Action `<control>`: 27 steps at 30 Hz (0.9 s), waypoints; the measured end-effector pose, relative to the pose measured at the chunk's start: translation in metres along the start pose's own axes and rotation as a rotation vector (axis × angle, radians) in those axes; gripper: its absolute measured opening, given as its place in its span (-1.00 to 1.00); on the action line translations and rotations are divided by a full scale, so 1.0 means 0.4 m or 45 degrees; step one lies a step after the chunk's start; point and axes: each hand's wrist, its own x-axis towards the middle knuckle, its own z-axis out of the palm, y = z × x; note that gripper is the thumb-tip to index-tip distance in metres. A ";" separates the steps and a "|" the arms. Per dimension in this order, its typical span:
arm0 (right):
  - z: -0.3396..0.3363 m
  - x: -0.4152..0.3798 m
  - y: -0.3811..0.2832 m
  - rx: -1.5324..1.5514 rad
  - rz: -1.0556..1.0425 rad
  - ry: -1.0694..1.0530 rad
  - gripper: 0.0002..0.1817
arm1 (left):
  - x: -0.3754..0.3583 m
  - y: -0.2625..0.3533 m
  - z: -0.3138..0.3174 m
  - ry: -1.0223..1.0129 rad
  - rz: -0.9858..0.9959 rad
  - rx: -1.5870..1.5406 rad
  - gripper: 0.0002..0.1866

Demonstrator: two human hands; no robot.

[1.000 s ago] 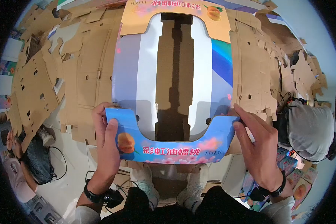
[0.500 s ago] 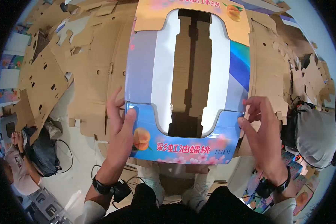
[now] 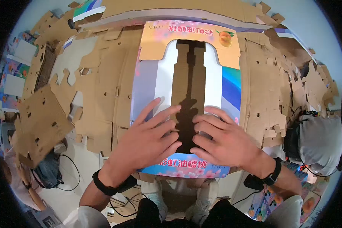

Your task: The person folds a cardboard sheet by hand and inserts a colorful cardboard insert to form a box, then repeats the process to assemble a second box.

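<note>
A printed cardboard fruit box [image 3: 146, 89] lies in front of me, with orange and blue end panels and a long opening down the middle. Brown cardboard shows through that opening. My left hand [image 3: 146, 135] rests over the near left part of the box, fingers spread toward the opening. On the near right part, my right hand [image 3: 224, 136] mirrors it, with fingers apart and curved. Between and below the hands, the blue near end panel [image 3: 184, 167] shows Chinese lettering and pink blossoms. The hands cover most of that panel's upper edge.
Flat brown cardboard sheets [image 3: 102, 87] lie under and around the box. Along the far side runs a long cardboard piece [image 3: 201, 11]. At left, another person [image 3: 21, 171] is beside a loose cardboard sheet [image 3: 42, 117]. A grey-clothed person [image 3: 319, 142] is at right.
Both hands have moved from the box's outer sides inward onto its top near the opening. The box appears lower in view. At left, the other person's cardboard sheet has shifted.
</note>
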 end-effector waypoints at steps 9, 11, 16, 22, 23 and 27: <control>0.004 -0.134 -0.081 0.097 -0.188 -0.204 -0.85 | -0.091 0.110 0.056 -0.137 0.252 -0.215 -0.80; 0.016 -0.141 -0.076 0.130 -0.158 -0.198 -0.83 | -0.097 0.112 0.072 -0.165 0.246 -0.192 -0.79; -0.006 -0.129 -0.067 0.243 -0.037 0.011 -0.70 | -0.092 0.043 0.032 -0.049 0.112 0.004 -0.61; -0.110 -0.003 0.043 -0.201 0.210 0.139 -0.24 | 0.041 -0.078 -0.062 -0.028 0.057 0.130 -0.60; -0.114 0.026 0.048 -0.253 0.273 0.139 -0.18 | 0.050 -0.088 -0.056 -0.027 0.047 0.095 -0.63; -0.088 0.089 0.148 -0.178 0.454 0.376 -0.02 | 0.083 -0.109 -0.042 0.107 0.077 0.072 -0.69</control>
